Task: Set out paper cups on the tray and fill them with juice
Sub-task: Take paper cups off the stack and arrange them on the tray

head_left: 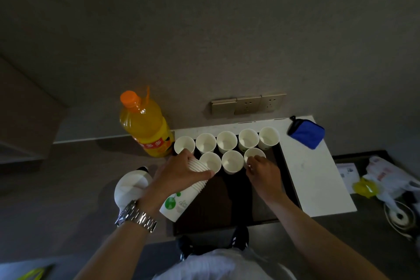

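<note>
Dark tray point(227, 200) on the counter holds eight upright, empty white cups: back row point(226, 141) of five side by side, front row point(232, 161) of three just before it. A nested cup stack point(184, 198), white with green print, lies tilted over the tray's left edge. Juice bottle point(145, 125), orange cap on, full, stands just left of the tray

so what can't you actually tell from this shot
All in the head view:
- How many cups are in the nested stack: the left hand wraps its upper part.
- Whether the right hand grips the nearest right cup: its fingers cover the rim.
- The near-left end of the tray: hidden under the stack and wrist.
- The juice bottle label: too small to read.
</note>
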{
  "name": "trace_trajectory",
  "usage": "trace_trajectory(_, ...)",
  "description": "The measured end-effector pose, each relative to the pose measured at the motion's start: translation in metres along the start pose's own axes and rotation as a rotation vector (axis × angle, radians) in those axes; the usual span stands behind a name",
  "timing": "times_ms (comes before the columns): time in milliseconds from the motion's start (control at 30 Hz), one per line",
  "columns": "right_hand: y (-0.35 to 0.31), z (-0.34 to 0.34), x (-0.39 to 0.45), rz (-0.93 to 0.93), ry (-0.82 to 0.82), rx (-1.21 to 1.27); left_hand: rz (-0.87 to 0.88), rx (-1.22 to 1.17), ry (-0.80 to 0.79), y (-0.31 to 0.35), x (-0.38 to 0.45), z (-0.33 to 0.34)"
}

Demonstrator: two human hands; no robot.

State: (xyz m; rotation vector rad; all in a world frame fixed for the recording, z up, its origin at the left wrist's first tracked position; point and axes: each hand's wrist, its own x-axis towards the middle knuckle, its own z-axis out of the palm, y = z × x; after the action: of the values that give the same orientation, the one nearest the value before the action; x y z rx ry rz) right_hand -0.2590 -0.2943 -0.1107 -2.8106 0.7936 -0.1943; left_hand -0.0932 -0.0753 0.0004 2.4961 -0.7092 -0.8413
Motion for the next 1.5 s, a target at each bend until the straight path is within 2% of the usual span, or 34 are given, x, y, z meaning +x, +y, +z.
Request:
trace_trajectory(167,0.000,-0.001,0.001,0.010,0.029,0.009,0.011,-0.018,-0.006,0.000,0.000,-0.002)
trace_trajectory(400,-0.006,-0.011,0.000,0.009,0.158,0.119,0.016,-0.029,0.004,0.000,0.000,-0.002)
trace_trajectory(600,-0.042,-0.040,0.008,-0.003,0.225,0.248,0.030,-0.016,0.016,0.006,-0.004,-0.005)
trace_trajectory(700,-0.071,-0.059,0.016,-0.036,0.105,0.513,0.050,0.023,0.026,0.010,-0.006,-0.009)
trace_trajectory(800,-0.098,-0.080,0.020,-0.096,-0.184,0.874,0.067,0.021,0.038,0.012,-0.008,-0.009)
trace_trajectory(900,-0.114,-0.095,0.019,-0.122,-0.377,1.050,0.076,-0.001,0.041,0.012,-0.008,-0.009)
trace_trajectory(1133,-0.120,-0.103,0.018,-0.148,-0.439,1.002,0.098,0.032,0.031,0.011,-0.012,-0.010)
trace_trajectory(1433,-0.109,-0.103,0.018,-0.146,-0.334,0.881,0.103,0.050,0.033,0.019,-0.012,-0.009)
trace_trajectory(1500,-0.101,-0.104,0.021,-0.120,-0.235,0.875,0.099,0.079,0.037,0.021,-0.012,-0.010)
